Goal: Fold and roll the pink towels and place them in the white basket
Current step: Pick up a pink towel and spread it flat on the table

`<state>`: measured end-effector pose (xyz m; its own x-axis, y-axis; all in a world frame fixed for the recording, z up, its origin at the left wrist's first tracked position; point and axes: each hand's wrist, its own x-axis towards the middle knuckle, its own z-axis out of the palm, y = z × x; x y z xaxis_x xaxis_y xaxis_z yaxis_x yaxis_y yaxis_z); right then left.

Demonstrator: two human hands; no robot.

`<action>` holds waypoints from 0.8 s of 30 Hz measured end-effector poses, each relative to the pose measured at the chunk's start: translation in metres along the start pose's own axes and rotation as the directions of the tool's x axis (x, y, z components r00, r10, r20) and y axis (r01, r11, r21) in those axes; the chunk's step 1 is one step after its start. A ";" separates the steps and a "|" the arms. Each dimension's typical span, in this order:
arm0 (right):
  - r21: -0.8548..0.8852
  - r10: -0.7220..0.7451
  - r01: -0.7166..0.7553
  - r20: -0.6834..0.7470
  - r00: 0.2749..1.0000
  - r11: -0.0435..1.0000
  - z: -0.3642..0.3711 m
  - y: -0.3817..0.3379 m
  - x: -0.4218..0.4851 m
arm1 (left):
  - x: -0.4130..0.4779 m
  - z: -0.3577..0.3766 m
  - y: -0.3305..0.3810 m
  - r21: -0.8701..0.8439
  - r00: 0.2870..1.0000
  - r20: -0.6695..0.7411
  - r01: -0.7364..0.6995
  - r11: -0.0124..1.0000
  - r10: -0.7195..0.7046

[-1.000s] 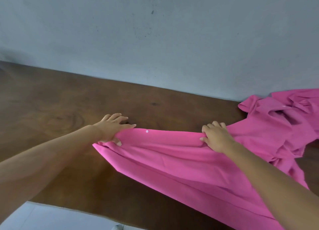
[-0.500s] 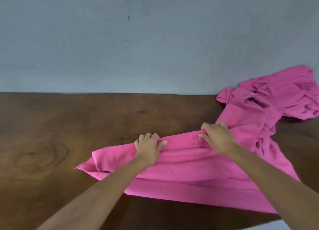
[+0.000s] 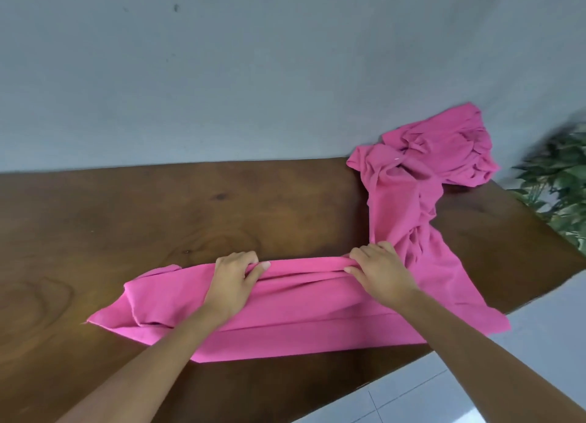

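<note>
Towel (image 3: 301, 311): pink, lying across the lower centre of the frame on the table (image 3: 158, 207), folded lengthwise into a long band of several layers. Far edge is a rounded fold running left to right. Near edge is straight, with a lower layer showing below it as a narrow strip. Left end is uneven: layers splay apart and one corner pokes out toward the lower left. Right end reaches the table's near edge at lower right; whether it overhangs cannot be told.

Left hand (image 3: 234, 283): on the far fold, left of centre, fingers curled over the edge and thumb laid along the top, gripping the cloth.

Right hand (image 3: 380, 273): on the same fold, right of centre, fingers curled over the edge, thumb pinching the cloth from the near side. The hands are apart, with taut creased cloth between them.

Heap (image 3: 444, 150): crumpled pink cloth at upper right, against the wall (image 3: 222, 73). A bunched strand runs down from it to the right hand; whether it is one piece with the towel cannot be told.

Open room: bare wood fills the left of the frame and the centre strip between far fold and wall. A plant (image 3: 561, 181) stands past the table's right edge. Tiled floor (image 3: 475, 391) shows at lower right.
</note>
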<state>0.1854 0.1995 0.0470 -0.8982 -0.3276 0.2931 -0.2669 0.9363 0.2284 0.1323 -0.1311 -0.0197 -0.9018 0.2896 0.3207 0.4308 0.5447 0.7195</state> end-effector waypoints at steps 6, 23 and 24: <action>-0.064 0.023 -0.025 -0.045 0.999 0.998 -0.008 0.007 -0.032 | -0.032 -0.015 0.009 0.139 0.998 0.049 0.031 0.990 -0.039; 0.160 -0.060 0.091 -0.189 0.980 0.983 -0.004 -0.028 -0.158 | -0.200 -0.010 0.085 0.299 0.979 -0.096 0.201 0.933 -0.180; 0.165 -0.060 0.093 -0.198 0.978 0.982 -0.006 -0.030 -0.163 | -0.206 -0.010 0.089 0.287 0.975 -0.103 0.218 0.933 -0.196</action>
<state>0.3420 0.2244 -0.0019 -0.7938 -0.4015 0.4567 -0.4033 0.9097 0.0988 0.3561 -0.1499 -0.0154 -0.9673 0.0947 0.2353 0.2152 0.7973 0.5638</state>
